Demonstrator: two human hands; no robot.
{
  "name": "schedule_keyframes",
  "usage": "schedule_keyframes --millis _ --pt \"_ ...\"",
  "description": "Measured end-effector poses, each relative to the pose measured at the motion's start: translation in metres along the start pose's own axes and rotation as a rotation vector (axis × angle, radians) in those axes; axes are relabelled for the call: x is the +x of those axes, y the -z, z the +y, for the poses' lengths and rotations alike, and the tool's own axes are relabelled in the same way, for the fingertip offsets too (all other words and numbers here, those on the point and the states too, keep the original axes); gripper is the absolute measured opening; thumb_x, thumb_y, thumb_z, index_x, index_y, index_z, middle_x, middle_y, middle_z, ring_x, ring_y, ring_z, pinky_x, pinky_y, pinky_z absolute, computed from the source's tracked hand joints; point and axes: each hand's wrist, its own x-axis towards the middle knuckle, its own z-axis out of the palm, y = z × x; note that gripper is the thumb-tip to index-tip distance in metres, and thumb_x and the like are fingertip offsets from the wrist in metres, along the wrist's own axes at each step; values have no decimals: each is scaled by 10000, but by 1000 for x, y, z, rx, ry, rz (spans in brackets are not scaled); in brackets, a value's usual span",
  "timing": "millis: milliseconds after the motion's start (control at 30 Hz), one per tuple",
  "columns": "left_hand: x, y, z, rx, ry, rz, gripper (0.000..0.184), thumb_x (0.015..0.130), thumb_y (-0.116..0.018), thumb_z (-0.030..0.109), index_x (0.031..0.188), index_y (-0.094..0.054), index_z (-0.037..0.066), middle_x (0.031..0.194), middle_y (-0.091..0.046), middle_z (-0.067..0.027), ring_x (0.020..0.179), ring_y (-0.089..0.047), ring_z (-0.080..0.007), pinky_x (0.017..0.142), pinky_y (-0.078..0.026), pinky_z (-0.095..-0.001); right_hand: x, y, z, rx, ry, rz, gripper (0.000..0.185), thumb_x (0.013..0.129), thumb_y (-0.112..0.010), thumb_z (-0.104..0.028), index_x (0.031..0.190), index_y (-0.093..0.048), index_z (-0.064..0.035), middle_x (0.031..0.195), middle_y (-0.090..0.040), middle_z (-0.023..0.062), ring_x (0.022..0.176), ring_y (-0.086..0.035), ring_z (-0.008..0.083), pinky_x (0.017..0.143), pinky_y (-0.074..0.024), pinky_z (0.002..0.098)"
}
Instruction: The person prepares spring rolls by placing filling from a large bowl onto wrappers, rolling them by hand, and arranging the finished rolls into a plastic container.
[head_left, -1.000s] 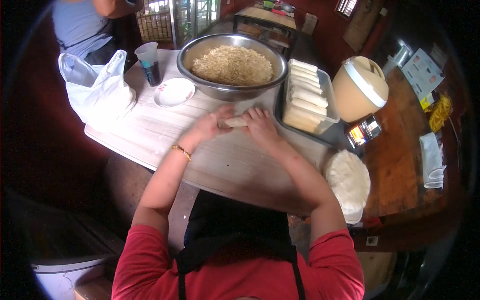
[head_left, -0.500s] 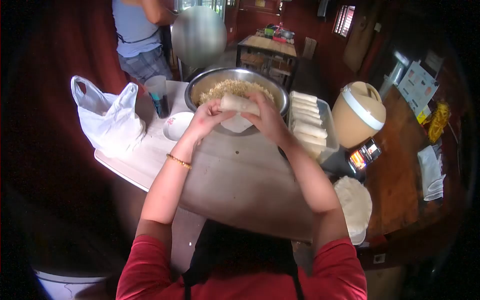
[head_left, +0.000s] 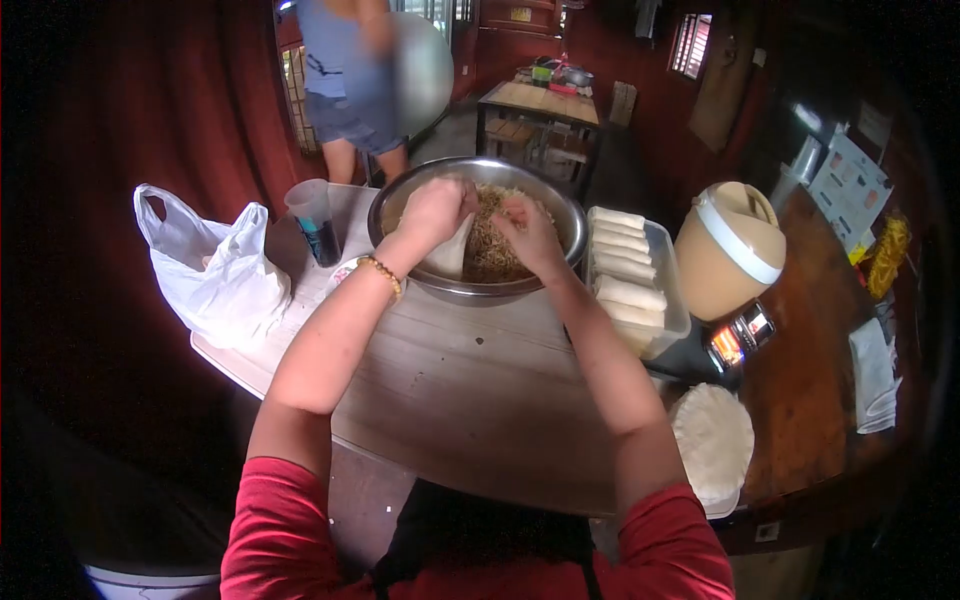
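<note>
My left hand (head_left: 438,212), with a beaded bracelet at the wrist, is closed on a pale wrapper (head_left: 450,252) that hangs over the left inside of the steel bowl (head_left: 480,290). Shredded filling (head_left: 492,235) lies in the bowl. My right hand (head_left: 530,232) is over the bowl's right part, its fingers bent at the filling; whether it grips anything is too small to tell. Rolled wrappers (head_left: 628,270) are stacked in a clear plastic box (head_left: 682,300) right of the bowl. A round stack of flat wrappers (head_left: 712,442) sits at the table's right edge.
A white plastic bag (head_left: 215,275) and a cup of dark liquid (head_left: 316,225) stand at the left. Right of the box are a tan jug (head_left: 725,250) and a lit phone (head_left: 740,335). A person (head_left: 345,90) stands behind the table, left of another table (head_left: 540,100).
Both hands have moved forward from the tabletop to the bowl. The roll they held is no longer between them; a pale wrapper hangs from my left hand. The person behind appears further right.
</note>
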Motion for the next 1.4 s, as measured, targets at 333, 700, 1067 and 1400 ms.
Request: schedule_keyframes --millis 333,700,1067,1400 --pt "23 45 1 -235 -157 174 119 839 -635 144 881 -672 39 837 -610 -127 836 -612 -304 736 -479 -376 4 -6 -24 363 168 -284 546 785 -711 -46 1282 -485 -35 1207 -589 92 1097 -572 208 928 -460 335" --pt "12 137 -51 -520 25 394 170 914 -643 206 976 -674 50 820 -610 59 725 -515 -21 649 -427 -179 19 -15 16 -355 -53 -981 309 707 -759 -215 962 -696 -52 937 -701 127 865 -666 260 789 -510 372" --pt "-48 144 -55 -668 155 318 142 939 -607 181 967 -641 46 814 -577 73 735 -478 -3 634 -370 -158 16 15 -52 -606 211 -270 134 824 -606 -195 807 -647 -69 858 -618 147 873 -621 321 773 -488 402" --pt "-67 85 -28 -651 40 431 164 927 -611 206 966 -630 48 809 -614 3 705 -543 -48 600 -449 -216 29 1 -100 -249 425 55 80 855 -623 -133 880 -615 -58 809 -577 137 746 -608 285 680 -488 350"
